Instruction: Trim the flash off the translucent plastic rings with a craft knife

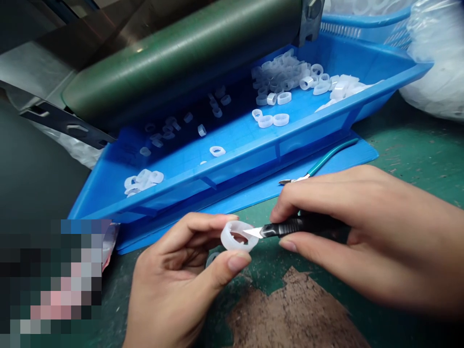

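A translucent plastic ring [239, 236] stands on edge against a craft knife blade [253, 233].

Between its fingers the left hand [177, 275] holds a white plastic ring [227, 238]; the right hand [337, 212] holds a knife [300, 224] against it.

Place: you are in a small-parts production workshop | Bench: yours has a worn green mat [409, 145] | Signs: a blue plastic tray [250, 166] of translucent moulded rings [279, 79], a bulging plastic bag [438, 63], a green roller [181, 58], side cutters [326, 157], a craft knife [304, 224]
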A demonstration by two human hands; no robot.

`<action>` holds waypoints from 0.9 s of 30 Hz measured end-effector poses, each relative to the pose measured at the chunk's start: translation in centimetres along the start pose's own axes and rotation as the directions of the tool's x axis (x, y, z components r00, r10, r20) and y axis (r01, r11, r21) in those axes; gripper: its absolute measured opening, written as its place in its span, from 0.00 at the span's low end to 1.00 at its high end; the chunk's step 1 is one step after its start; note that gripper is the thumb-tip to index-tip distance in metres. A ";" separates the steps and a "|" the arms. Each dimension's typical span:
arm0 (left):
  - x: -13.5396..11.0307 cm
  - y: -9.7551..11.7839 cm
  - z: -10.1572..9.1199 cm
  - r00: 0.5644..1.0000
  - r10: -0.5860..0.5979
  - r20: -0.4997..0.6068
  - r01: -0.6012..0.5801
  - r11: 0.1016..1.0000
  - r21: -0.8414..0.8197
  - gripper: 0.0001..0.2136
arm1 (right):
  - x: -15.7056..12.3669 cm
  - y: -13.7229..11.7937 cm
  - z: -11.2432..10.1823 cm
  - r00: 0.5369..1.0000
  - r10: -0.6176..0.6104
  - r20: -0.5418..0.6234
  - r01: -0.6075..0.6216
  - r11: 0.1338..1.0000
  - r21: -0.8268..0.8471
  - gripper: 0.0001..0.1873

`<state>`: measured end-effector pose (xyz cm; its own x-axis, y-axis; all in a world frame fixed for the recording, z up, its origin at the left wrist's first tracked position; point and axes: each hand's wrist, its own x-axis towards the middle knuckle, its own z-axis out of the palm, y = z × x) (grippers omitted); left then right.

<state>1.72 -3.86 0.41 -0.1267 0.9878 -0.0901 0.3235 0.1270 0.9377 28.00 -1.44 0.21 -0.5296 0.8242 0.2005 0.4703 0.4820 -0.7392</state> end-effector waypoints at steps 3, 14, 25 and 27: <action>-0.2 -0.1 0.2 1.000 0.025 -0.007 -0.025 0.999 -0.033 0.14 | -0.1 0.1 0.0 1.000 -0.022 0.014 0.022 1.000 -0.009 0.06; -0.3 -0.1 0.6 1.000 -0.001 -0.019 -0.001 0.993 -0.118 0.15 | -0.8 0.1 0.2 1.000 -0.002 0.011 0.002 1.000 -0.021 0.08; -0.3 -0.3 0.7 1.000 0.004 -0.022 -0.006 0.994 -0.109 0.14 | 2.1 -1.4 1.0 0.993 0.001 -0.116 -0.010 0.997 -0.074 0.03; -0.3 -0.3 0.7 1.000 0.002 -0.022 -0.004 0.996 -0.091 0.13 | 2.7 -1.7 1.2 0.993 0.007 -0.118 -0.017 0.996 -0.088 0.04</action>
<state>2.30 -4.12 -0.09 -0.1463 0.9860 -0.0805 0.2373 0.1140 0.9647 24.96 -0.41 1.19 -0.4393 0.8568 0.2699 0.5400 0.4920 -0.6829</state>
